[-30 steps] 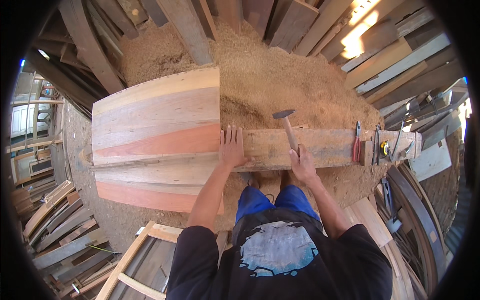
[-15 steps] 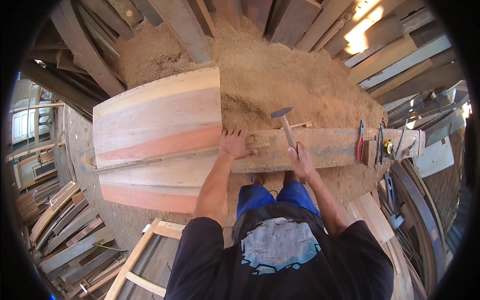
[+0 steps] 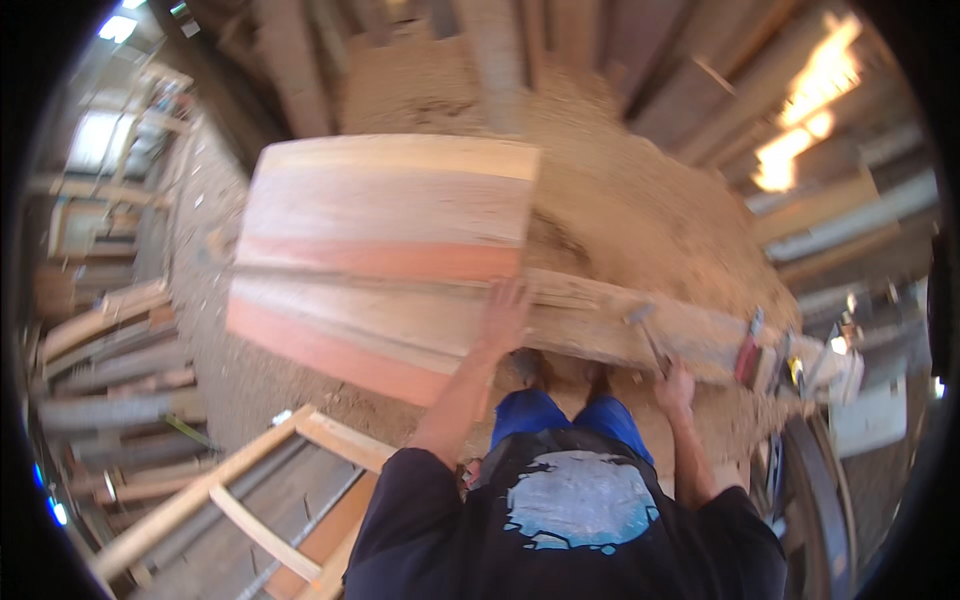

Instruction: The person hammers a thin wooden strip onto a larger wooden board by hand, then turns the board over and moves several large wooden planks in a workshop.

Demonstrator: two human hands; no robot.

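Observation:
My left hand (image 3: pixel 503 318) lies flat, fingers spread, on the near right corner of a wide panel of joined boards (image 3: pixel 380 250), pale with reddish stripes, which rests on a long wooden beam (image 3: pixel 640 335). My right hand (image 3: pixel 676 382) grips the handle of a hammer (image 3: pixel 645 330); its metal head is down on the beam's top, to the right of the left hand. The picture is blurred by motion.
A big heap of sawdust (image 3: pixel 640 210) rises behind the beam. Red-handled tools (image 3: pixel 748 350) and small items lie at the beam's right end. A pale wooden frame (image 3: pixel 250 470) lies on the ground at lower left. Stacked planks (image 3: pixel 100 350) line the left side and the back.
The view has swung left and tilted. The hammer head, raised above the beam before, is now down on it. My left hand stays pressed on the boards.

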